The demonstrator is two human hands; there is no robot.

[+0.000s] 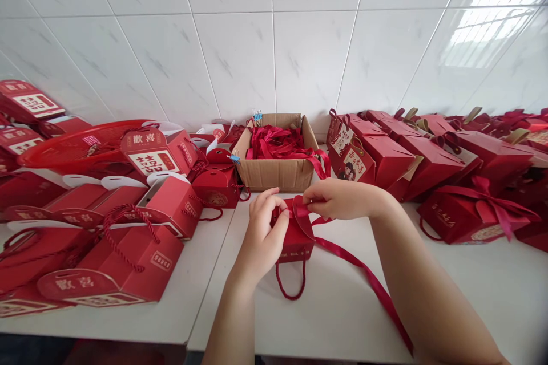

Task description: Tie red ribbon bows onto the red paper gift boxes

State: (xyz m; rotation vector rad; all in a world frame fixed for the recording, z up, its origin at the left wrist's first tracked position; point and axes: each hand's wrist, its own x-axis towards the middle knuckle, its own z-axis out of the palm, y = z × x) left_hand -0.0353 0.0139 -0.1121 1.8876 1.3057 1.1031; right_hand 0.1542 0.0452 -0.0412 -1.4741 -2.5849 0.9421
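A small red gift box point(295, 241) with gold lettering stands on the white table in front of me, its twisted cord handle hanging over the near side. Wrapped against its far left side, my left hand point(264, 232) is closed, with thumb and finger pinching at the top flap where a red ribbon point(355, 258) passes. My right hand point(329, 198) pinches the same ribbon at the flap's right side. One ribbon tail trails across the table to the front edge, beneath my right forearm. Both sets of fingertips partly hide the ribbon.
Behind the box, a cardboard box point(276, 175) with clips on its edge holds loose red ribbons. Red gift boxes point(148, 259) with cord handles and a red basin point(72, 151) stand left. More red boxes point(436, 159) fill the right, including a ribbon-tied box point(458, 217). Behind rises a tiled wall.
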